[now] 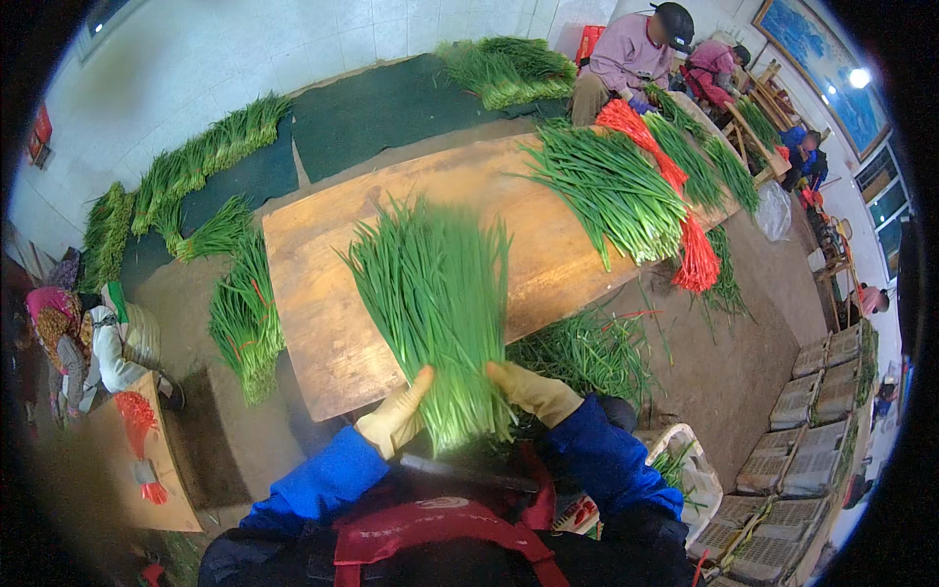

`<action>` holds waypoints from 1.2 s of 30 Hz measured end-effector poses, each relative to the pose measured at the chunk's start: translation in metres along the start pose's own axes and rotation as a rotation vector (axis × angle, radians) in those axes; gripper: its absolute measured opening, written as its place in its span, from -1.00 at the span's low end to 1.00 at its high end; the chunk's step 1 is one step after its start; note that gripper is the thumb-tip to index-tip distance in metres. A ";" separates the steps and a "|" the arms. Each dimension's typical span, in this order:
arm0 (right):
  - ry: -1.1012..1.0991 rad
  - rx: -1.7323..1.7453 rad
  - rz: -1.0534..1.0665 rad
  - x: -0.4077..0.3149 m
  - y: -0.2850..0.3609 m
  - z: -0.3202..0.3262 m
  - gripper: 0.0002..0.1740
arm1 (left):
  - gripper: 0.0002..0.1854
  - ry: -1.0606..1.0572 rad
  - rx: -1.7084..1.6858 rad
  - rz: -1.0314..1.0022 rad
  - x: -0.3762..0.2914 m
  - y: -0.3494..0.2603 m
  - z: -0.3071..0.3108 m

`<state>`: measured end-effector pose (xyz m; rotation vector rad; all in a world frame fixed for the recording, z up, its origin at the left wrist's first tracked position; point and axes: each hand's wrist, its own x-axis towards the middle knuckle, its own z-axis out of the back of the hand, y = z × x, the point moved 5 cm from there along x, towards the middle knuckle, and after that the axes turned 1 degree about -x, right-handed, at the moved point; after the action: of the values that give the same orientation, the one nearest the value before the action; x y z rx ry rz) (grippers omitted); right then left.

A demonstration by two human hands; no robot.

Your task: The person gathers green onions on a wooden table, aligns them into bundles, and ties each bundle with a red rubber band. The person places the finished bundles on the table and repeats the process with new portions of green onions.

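Observation:
Both my hands wear pale yellow gloves. My left hand (396,420) and my right hand (537,392) clasp a large bunch of green garlic chives (440,308) from either side, near its pale stem ends. The leaf tips point away from me over the wooden table (323,293), and part of the bunch is blurred. A pile of the same greens (616,194) lies on the table's right part, beside red plastic ties (693,253).
Loose greens (587,359) lie below the table's near edge, and a white plastic basket (697,484) stands at my right. Tied bunches (249,323) lie left on the floor. A person (631,55) sits at the table's far right end. Stacked crates (799,440) stand at far right.

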<state>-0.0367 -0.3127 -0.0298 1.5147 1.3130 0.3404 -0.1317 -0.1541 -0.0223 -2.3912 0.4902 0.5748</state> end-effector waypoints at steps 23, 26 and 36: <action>-0.069 -0.535 0.726 0.029 0.128 -0.021 -0.07 | -0.24 -0.081 0.348 -0.408 0.033 -0.073 -0.042; -0.095 -0.541 0.725 0.043 0.187 -0.006 -0.11 | -0.12 0.078 0.361 -0.663 0.045 -0.136 -0.068; 0.082 -0.167 0.483 0.105 0.182 0.055 -0.15 | -0.38 -0.063 1.112 -0.609 0.159 -0.174 0.051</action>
<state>0.1423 -0.2232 0.0557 1.6750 0.9391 0.8065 0.0693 -0.0252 -0.0552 -1.3225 -0.0089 0.0366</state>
